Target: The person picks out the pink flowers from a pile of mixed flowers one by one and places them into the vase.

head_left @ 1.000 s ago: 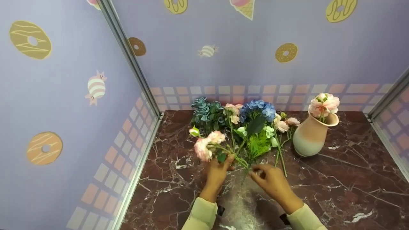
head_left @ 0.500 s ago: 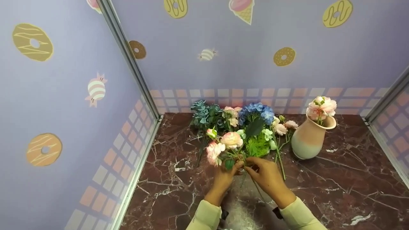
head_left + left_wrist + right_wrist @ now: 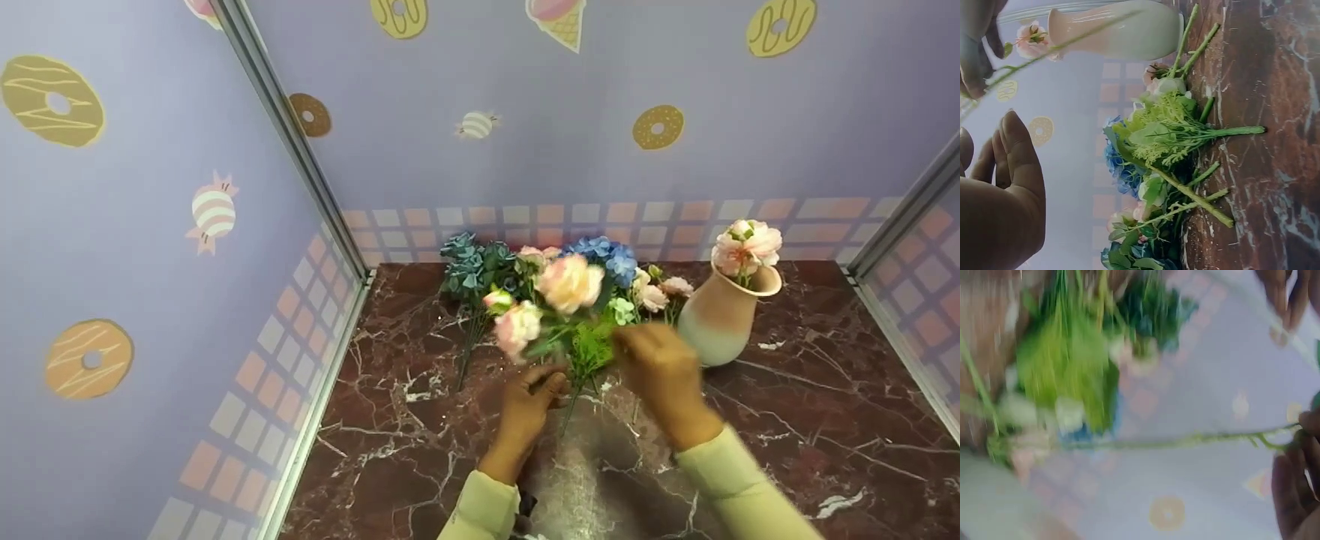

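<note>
A pink artificial flower spray, with two blurred blooms [image 3: 570, 283] and a bud [image 3: 498, 301], is held up over the table. My right hand [image 3: 664, 379] pinches its green stem [image 3: 1185, 440] close to the leaves, as the right wrist view shows. The stem runs free past the fingers. Just apart from the stem is my left hand [image 3: 526, 409], fingers loosely bent around nothing; in the left wrist view this left hand [image 3: 1005, 185] also touches no stem. Behind the hands lies a bright green fern-like sprig [image 3: 591, 343] on the table.
A pink-to-white vase [image 3: 724, 319] with a pink flower [image 3: 746, 249] stands at the right. Along the back lie teal flowers [image 3: 465, 262], a blue hydrangea [image 3: 621, 264] and pale pink flowers [image 3: 654, 298]. Patterned walls [image 3: 480, 165] enclose the marbled table [image 3: 390, 457].
Both hands were at the flower spray's stem half a second ago. My left hand has let go, while my right hand has lifted the spray and moved right and up.
</note>
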The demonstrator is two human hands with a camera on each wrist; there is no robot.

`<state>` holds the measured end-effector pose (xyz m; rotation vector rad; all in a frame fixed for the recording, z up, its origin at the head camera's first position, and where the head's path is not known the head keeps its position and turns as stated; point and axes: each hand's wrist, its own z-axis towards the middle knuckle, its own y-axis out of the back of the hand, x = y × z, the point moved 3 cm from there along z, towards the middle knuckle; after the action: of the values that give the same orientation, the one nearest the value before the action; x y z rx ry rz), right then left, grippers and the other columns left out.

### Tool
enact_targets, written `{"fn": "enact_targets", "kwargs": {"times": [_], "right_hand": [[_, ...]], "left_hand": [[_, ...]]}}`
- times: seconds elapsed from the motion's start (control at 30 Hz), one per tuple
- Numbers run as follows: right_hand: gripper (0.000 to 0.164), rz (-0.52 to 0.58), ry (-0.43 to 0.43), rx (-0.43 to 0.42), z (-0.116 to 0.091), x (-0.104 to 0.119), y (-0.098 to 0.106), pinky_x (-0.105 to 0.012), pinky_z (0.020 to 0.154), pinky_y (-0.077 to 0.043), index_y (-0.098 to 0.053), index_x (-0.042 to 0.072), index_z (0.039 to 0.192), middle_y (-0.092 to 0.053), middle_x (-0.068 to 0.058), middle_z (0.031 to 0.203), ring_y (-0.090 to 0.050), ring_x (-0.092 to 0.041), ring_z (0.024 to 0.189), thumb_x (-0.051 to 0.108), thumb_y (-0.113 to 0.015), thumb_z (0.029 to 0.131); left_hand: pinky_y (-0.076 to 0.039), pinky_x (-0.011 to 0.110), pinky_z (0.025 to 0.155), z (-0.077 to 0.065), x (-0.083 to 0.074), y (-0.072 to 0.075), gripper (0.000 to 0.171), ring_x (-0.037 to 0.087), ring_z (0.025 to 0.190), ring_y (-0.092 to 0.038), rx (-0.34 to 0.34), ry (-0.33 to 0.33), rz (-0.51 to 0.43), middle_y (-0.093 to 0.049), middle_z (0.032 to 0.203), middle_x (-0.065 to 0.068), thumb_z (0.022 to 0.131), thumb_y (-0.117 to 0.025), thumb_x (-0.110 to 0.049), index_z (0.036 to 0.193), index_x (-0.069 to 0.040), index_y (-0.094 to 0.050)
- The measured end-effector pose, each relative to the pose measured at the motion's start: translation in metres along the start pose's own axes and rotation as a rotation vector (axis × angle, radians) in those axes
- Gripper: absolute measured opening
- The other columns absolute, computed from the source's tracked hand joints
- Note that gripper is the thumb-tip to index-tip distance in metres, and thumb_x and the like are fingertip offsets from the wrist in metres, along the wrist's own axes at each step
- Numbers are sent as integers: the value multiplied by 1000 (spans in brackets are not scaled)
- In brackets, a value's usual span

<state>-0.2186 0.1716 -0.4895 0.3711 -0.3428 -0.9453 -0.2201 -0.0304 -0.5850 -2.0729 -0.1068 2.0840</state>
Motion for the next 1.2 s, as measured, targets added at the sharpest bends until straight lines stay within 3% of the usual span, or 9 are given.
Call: {"fn": "enact_targets", "kwargs": {"times": [0.13,0.3,0.57,0.7,0.83,0.93,1.07,1.2], "right_hand": [[12,-55,25,-139,28,-22,16,-47,68,-70,-85,1,97,-84,-18,91,-79,-36,76,-3,-92,88],[10,-75,93,-257,50,-33,22,-51,72,-66,-87,1,95,-85,-15,93,-78,-38,79,-6,-89,90],[11,-59,135,-264,53,-28,24,-51,77,-67,-86,1,99,-86,-15,97,-79,-39,85,-8,-85,91],[5,-95,64,-191,54,-42,25,-52,73,-68,-86,0,100,-85,-18,96,-78,-40,81,-2,-84,97],[5,-130,-61,-126,56,-69,20,-54,71,-69,-85,-3,101,-83,-23,93,-78,-43,78,1,-82,100],[9,-156,-154,-123,54,-92,15,-58,78,-64,-85,-1,101,-83,-23,94,-77,-45,82,4,-78,103],[11,-207,-239,-136,48,-112,10,-66,78,-52,-85,3,102,-83,-20,95,-76,-47,86,10,-77,104],[15,-260,-283,-140,47,-120,9,-66,74,-55,-84,3,101,-83,-19,97,-77,-48,85,15,-77,106]], "left_hand": [[-71,30,79,-1,4,0,25,18,91,-79,10,-11,7,-79,110,35,111,-70,-3,127,15,-76],[-71,32,78,-4,7,2,24,16,89,-77,0,-13,27,-81,102,23,112,-70,-6,121,15,-77],[-69,28,75,-9,13,2,28,13,86,-75,-12,35,-11,-81,99,12,113,-69,-9,122,17,-75],[-70,30,76,-7,13,1,28,12,84,-76,-8,35,6,-81,98,10,114,-68,-9,123,16,-76],[-71,30,77,-6,12,3,28,14,87,-78,-6,27,34,-82,105,18,114,-69,-13,123,12,-78],[-69,26,75,-6,11,4,30,15,89,-78,-6,24,46,-82,110,22,115,-69,-16,123,12,-78],[-67,22,72,-8,13,5,30,13,89,-77,-18,31,54,-82,111,23,115,-69,-17,121,11,-79],[-68,23,73,-10,17,7,29,16,89,-79,-22,45,53,-84,107,15,115,-69,-16,120,11,-79]]}}
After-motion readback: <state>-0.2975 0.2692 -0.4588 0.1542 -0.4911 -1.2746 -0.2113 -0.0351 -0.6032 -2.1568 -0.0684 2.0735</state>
